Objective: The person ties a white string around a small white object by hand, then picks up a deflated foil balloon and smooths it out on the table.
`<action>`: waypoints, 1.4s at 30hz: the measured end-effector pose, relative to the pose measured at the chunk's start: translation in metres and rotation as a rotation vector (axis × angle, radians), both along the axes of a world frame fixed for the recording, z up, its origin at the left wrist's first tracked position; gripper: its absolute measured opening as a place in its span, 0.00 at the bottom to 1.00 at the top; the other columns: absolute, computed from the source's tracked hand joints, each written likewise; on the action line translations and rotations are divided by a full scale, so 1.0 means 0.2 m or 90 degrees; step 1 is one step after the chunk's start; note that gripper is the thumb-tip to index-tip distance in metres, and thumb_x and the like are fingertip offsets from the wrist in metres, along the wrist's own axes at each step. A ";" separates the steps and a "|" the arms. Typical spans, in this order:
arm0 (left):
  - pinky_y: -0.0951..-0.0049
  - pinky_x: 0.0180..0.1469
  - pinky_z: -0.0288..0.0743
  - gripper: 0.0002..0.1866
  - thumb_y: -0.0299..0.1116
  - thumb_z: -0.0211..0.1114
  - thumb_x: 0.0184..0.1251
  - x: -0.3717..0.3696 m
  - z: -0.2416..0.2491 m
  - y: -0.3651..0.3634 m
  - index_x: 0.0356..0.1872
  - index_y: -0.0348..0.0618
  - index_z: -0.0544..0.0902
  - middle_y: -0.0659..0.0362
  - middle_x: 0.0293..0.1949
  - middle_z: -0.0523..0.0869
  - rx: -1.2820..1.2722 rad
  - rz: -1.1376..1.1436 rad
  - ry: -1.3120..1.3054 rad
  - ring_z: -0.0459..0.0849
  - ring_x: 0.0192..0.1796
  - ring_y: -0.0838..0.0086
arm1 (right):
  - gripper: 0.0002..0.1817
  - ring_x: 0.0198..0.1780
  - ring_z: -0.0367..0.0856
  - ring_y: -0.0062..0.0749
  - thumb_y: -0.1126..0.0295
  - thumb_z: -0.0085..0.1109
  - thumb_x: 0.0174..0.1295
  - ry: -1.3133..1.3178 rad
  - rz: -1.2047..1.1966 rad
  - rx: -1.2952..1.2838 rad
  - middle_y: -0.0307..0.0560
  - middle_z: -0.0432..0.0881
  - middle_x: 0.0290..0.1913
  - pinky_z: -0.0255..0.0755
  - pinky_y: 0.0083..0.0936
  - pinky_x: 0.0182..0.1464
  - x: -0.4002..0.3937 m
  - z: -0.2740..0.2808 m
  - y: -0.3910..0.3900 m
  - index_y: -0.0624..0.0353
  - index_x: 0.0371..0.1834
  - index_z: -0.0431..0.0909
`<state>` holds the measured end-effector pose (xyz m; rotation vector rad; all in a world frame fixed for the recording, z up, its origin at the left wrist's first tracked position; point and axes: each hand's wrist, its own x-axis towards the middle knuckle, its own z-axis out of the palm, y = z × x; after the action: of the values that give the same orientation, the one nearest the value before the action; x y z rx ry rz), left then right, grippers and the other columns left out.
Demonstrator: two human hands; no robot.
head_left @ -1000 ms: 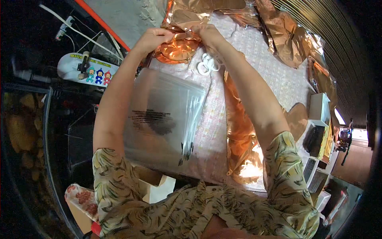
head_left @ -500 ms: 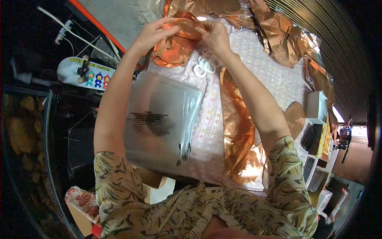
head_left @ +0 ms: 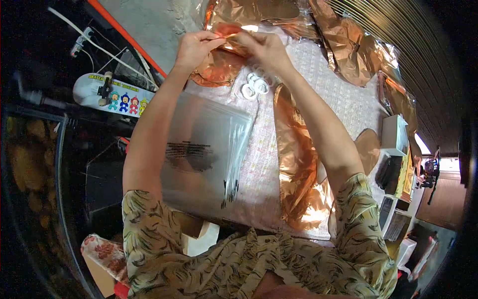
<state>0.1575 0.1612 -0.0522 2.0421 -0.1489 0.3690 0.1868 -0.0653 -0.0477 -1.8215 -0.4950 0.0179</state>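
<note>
My left hand point(head_left: 194, 51) is closed, with thumb and fingertips pinching the edge of a copper-coloured foil balloon point(head_left: 218, 69) at the top of the cloth. Opposite it, my right hand point(head_left: 266, 51) has its curled fingers on the same foil; they are slightly blurred and partly hidden. The balloon is flat and crinkled. Just below the hands lie several white rings point(head_left: 255, 87). Another flat foil piece point(head_left: 296, 159) stretches down the cloth under my right forearm. A stack of clear plastic bags point(head_left: 204, 144) with black print rests by my left forearm.
Underneath is a pale patterned cloth point(head_left: 264, 174). More copper foil point(head_left: 351, 47) lies at the upper right. A white box point(head_left: 395, 134) stands on the right side. To the left are a skateboard point(head_left: 112, 94) with cartoon figures and a power strip point(head_left: 81, 42).
My left hand has gone from loosely spread fingers to a pinch on the foil edge. Both hands have shifted slightly, and the foil between them has changed shape.
</note>
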 end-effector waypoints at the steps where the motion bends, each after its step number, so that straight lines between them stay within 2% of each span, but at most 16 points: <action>1: 0.82 0.43 0.77 0.13 0.33 0.75 0.63 0.00 0.01 -0.01 0.44 0.36 0.90 0.63 0.37 0.91 0.000 0.019 0.010 0.83 0.38 0.85 | 0.15 0.24 0.81 0.28 0.60 0.67 0.66 -0.102 0.001 -0.127 0.44 0.85 0.23 0.74 0.31 0.31 -0.02 0.02 0.00 0.62 0.42 0.89; 5: 0.81 0.44 0.78 0.15 0.32 0.76 0.63 -0.01 0.05 -0.06 0.48 0.38 0.89 0.63 0.37 0.90 0.014 0.063 -0.100 0.83 0.38 0.84 | 0.16 0.38 0.88 0.50 0.60 0.68 0.62 -0.297 -0.125 -0.234 0.57 0.88 0.37 0.79 0.40 0.43 0.08 0.04 0.02 0.58 0.48 0.88; 8: 0.81 0.44 0.78 0.19 0.31 0.76 0.62 0.03 0.03 -0.09 0.54 0.39 0.86 0.60 0.41 0.87 -0.009 0.151 -0.265 0.82 0.40 0.82 | 0.14 0.40 0.89 0.47 0.66 0.67 0.64 -0.415 -0.202 -0.295 0.52 0.89 0.39 0.79 0.39 0.46 0.19 0.27 -0.02 0.59 0.51 0.87; 11: 0.76 0.45 0.82 0.17 0.34 0.67 0.71 -0.03 0.09 -0.15 0.56 0.36 0.82 0.56 0.45 0.85 -0.220 0.114 -0.119 0.85 0.42 0.74 | 0.13 0.35 0.87 0.55 0.65 0.62 0.63 -0.513 -0.189 -0.175 0.63 0.84 0.36 0.78 0.40 0.38 0.37 0.51 -0.14 0.53 0.47 0.89; 13: 0.72 0.47 0.84 0.16 0.36 0.63 0.75 -0.05 0.11 -0.19 0.55 0.35 0.81 0.53 0.45 0.86 -0.384 0.087 -0.010 0.87 0.41 0.70 | 0.10 0.32 0.88 0.42 0.68 0.64 0.66 -0.509 -0.026 -0.145 0.57 0.88 0.36 0.79 0.36 0.35 0.50 0.61 -0.29 0.58 0.46 0.89; 16: 0.56 0.68 0.76 0.45 0.65 0.40 0.78 -0.06 0.13 -0.26 0.70 0.22 0.62 0.34 0.64 0.75 -0.670 -0.153 0.309 0.80 0.64 0.52 | 0.09 0.31 0.86 0.24 0.74 0.62 0.69 -0.160 0.066 -0.184 0.48 0.91 0.35 0.79 0.23 0.32 -0.05 1.12 -0.42 0.64 0.48 0.87; 20: 0.45 0.75 0.63 0.54 0.72 0.37 0.73 -0.08 0.21 -0.42 0.72 0.20 0.56 0.29 0.70 0.66 -0.839 -0.216 0.344 0.67 0.73 0.44 | 0.10 0.35 0.88 0.24 0.74 0.59 0.71 -0.202 0.449 0.054 0.44 0.91 0.39 0.83 0.19 0.37 -0.21 1.17 -0.81 0.61 0.50 0.87; 24: 0.45 0.73 0.64 0.58 0.79 0.45 0.64 -0.20 0.32 -0.73 0.72 0.27 0.60 0.38 0.72 0.68 -0.773 -0.255 0.182 0.67 0.73 0.45 | 0.11 0.46 0.89 0.27 0.71 0.58 0.72 -0.327 0.199 -0.248 0.48 0.90 0.45 0.82 0.15 0.44 -0.74 1.19 -1.03 0.55 0.52 0.87; 25: 0.48 0.67 0.73 0.38 0.63 0.58 0.70 -0.23 0.30 -0.76 0.66 0.39 0.73 0.46 0.65 0.77 -0.863 -0.249 0.216 0.75 0.67 0.54 | 0.12 0.45 0.89 0.35 0.73 0.61 0.68 -0.291 0.186 -0.236 0.48 0.90 0.46 0.81 0.26 0.46 -0.82 1.10 -1.14 0.57 0.52 0.86; 26: 0.48 0.67 0.73 0.38 0.63 0.58 0.70 -0.22 0.28 -0.78 0.66 0.39 0.73 0.46 0.65 0.77 -0.864 -0.253 0.234 0.75 0.67 0.54 | 0.14 0.44 0.89 0.43 0.75 0.65 0.63 -0.260 0.172 -0.224 0.47 0.89 0.48 0.80 0.36 0.48 -0.91 1.00 -1.24 0.59 0.52 0.85; 30: 0.51 0.61 0.78 0.19 0.39 0.62 0.73 -0.17 0.23 -0.96 0.59 0.41 0.79 0.54 0.57 0.83 -0.592 -0.129 0.233 0.82 0.56 0.60 | 0.17 0.57 0.85 0.42 0.82 0.65 0.57 -0.371 0.132 -0.397 0.49 0.86 0.57 0.84 0.37 0.58 -1.31 0.90 -1.47 0.63 0.51 0.84; 33: 0.53 0.67 0.74 0.19 0.36 0.59 0.76 -0.08 0.24 -1.12 0.62 0.39 0.77 0.53 0.61 0.82 -0.571 -0.178 0.329 0.80 0.62 0.59 | 0.17 0.59 0.84 0.45 0.83 0.66 0.56 -0.394 0.035 -0.330 0.50 0.85 0.57 0.84 0.36 0.57 -1.50 0.71 -1.61 0.62 0.50 0.85; 36: 0.51 0.72 0.70 0.26 0.40 0.51 0.82 0.00 0.34 -1.30 0.72 0.36 0.66 0.46 0.72 0.70 -0.626 -0.564 0.259 0.71 0.72 0.53 | 0.16 0.61 0.83 0.49 0.80 0.70 0.53 -0.477 -0.035 -0.440 0.53 0.85 0.57 0.78 0.43 0.63 -1.68 0.59 -1.69 0.58 0.47 0.87; 38: 0.67 0.67 0.75 0.25 0.44 0.63 0.75 -0.07 0.41 -1.44 0.64 0.41 0.72 0.50 0.65 0.79 -0.700 -0.805 0.169 0.77 0.68 0.61 | 0.16 0.62 0.82 0.51 0.77 0.71 0.52 -0.476 -0.072 -0.458 0.53 0.85 0.57 0.75 0.46 0.66 -1.80 0.47 -1.70 0.55 0.46 0.87; 40: 0.69 0.64 0.77 0.20 0.42 0.64 0.74 -0.16 0.49 -1.53 0.57 0.38 0.77 0.51 0.57 0.85 -0.681 -0.550 0.265 0.83 0.62 0.63 | 0.15 0.62 0.82 0.49 0.77 0.71 0.53 -0.447 -0.104 -0.455 0.52 0.85 0.56 0.75 0.47 0.66 -1.88 0.41 -1.68 0.53 0.45 0.87; 42: 0.53 0.72 0.70 0.28 0.44 0.48 0.83 -0.15 0.44 -1.57 0.73 0.34 0.62 0.43 0.73 0.67 -0.566 -0.404 0.443 0.68 0.74 0.55 | 0.13 0.62 0.82 0.50 0.78 0.68 0.56 -0.426 -0.118 -0.429 0.54 0.85 0.57 0.74 0.43 0.65 -1.89 0.30 -1.69 0.56 0.45 0.87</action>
<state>0.1281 -0.1519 0.0358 1.0592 -0.1533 -0.5880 -0.1906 -0.4039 0.0130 -2.5273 -0.8517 -0.6377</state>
